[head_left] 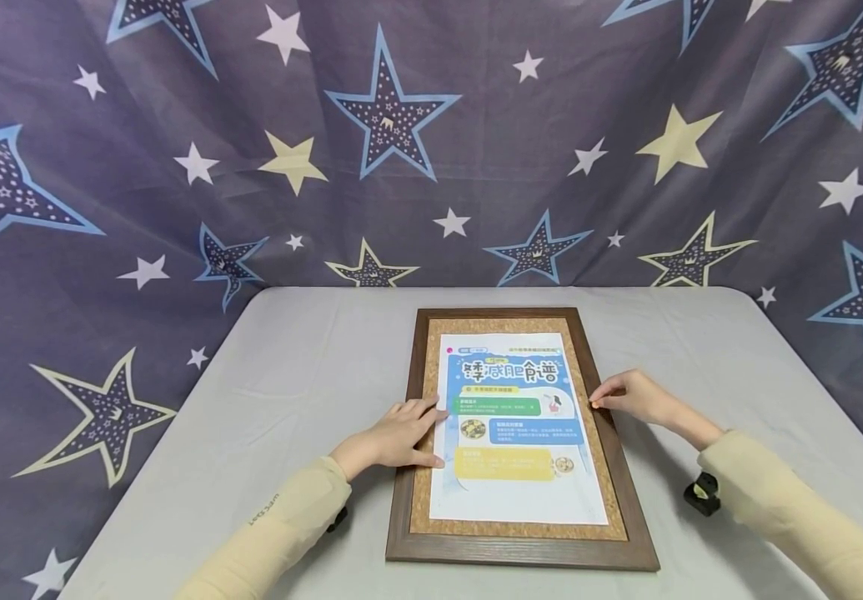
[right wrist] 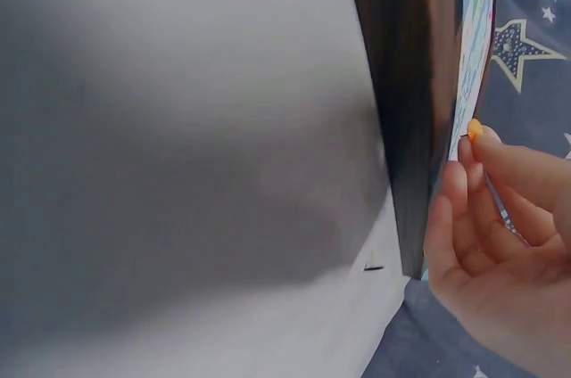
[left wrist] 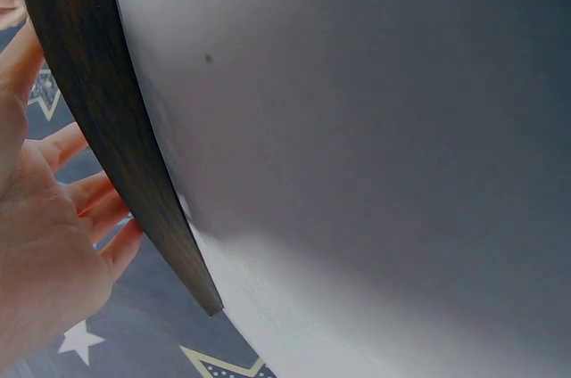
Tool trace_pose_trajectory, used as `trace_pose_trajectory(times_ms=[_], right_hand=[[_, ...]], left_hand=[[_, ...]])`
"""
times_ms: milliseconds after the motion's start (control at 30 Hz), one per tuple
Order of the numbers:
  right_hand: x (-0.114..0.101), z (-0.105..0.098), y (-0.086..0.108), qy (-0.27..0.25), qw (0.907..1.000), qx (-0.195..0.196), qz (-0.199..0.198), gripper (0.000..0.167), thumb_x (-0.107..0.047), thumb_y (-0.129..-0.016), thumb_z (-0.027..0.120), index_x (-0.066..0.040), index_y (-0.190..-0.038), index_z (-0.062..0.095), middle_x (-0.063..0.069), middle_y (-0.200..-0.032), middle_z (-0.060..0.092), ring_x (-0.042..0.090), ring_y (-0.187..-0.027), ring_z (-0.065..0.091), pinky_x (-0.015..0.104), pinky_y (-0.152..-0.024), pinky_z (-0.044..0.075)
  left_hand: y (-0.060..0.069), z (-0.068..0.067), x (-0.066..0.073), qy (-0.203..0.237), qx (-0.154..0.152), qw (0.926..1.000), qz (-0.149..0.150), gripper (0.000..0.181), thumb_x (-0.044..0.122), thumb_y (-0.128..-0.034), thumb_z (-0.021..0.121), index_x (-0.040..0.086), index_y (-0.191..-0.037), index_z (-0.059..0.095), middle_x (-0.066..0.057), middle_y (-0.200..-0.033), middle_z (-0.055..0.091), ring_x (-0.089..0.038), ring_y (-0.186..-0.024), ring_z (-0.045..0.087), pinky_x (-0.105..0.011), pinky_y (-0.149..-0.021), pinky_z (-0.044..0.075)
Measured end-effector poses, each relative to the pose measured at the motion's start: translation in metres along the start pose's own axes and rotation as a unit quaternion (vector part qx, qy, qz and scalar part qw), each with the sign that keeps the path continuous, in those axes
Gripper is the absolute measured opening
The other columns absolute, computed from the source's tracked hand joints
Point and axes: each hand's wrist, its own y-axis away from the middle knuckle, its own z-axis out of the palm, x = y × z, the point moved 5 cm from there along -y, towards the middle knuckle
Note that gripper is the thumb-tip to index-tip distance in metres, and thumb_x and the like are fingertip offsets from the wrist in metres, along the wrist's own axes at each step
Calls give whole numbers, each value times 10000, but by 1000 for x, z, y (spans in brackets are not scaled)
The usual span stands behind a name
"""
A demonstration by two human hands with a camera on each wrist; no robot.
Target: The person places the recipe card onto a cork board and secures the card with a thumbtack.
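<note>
A printed poster (head_left: pixel 517 500) in blue, green and yellow lies on a cork board (head_left: pixel 439 527) with a dark brown wooden frame (head_left: pixel 521 552). Near the poster's upper left corner sits a pink pushpin (head_left: pixel 449 351). My left hand (head_left: pixel 395 435) rests across the frame's left side, its spread fingertips on the poster's left edge. Over the right side of the frame, my right hand (head_left: pixel 639 398) pinches a small orange pushpin (right wrist: pixel 475 129) between thumb and finger. In the right wrist view its thin metal point shows beside the fingertips.
The framed board lies on a table with a light grey cloth (head_left: pixel 311 367). A dark curtain with stars (head_left: pixel 476 167) hangs behind and at both sides. A small black device (head_left: pixel 702 493) is by the right wrist.
</note>
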Motion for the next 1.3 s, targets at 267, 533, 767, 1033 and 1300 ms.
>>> trace_pose_trajectory(times_ms=[267,533,767,1033,1300], right_hand=[[-12,17,-4,-488,9984,-296,-49,116,-13,-814,590,65,-859,663,122,-820,660,74,-689,553,208,-603,463],[-35,38,-8,-654,9950,-732,-182,112,-46,-820,602,28,-846,682,106,-851,670,136,-763,572,204,-625,446],[-52,59,-10,-1165,9856,-1188,-293,115,-22,-826,585,43,-864,673,107,-842,671,192,-799,612,204,-682,475],[-67,86,-15,-1321,9793,-1530,-91,99,-62,-802,626,3,-838,691,65,-802,672,93,-615,509,177,-555,408],[-90,106,-15,-1227,9738,-1897,-274,80,-62,-791,635,-24,-820,699,41,-763,672,71,-593,485,174,-546,392]], left_hand=[[1,-2,2,32,31,10000,40,758,528,-795,545,92,-1370,313,-178,-1441,165,-311,-1304,183,-472,-1024,175],[1,-2,2,10,-5,10000,9,755,532,-795,541,99,-1371,315,-170,-1445,159,-305,-1307,176,-467,-1028,169],[1,-2,2,2,20,10000,19,754,530,-794,545,98,-1369,317,-171,-1444,160,-303,-1305,180,-467,-1026,174],[1,1,-1,153,151,9995,223,786,592,-792,487,88,-1369,311,-184,-1442,153,-312,-1306,170,-462,-1030,158],[0,0,-1,38,1,10000,16,746,526,-802,538,100,-1371,313,-161,-1445,162,-291,-1309,173,-456,-1031,166]])
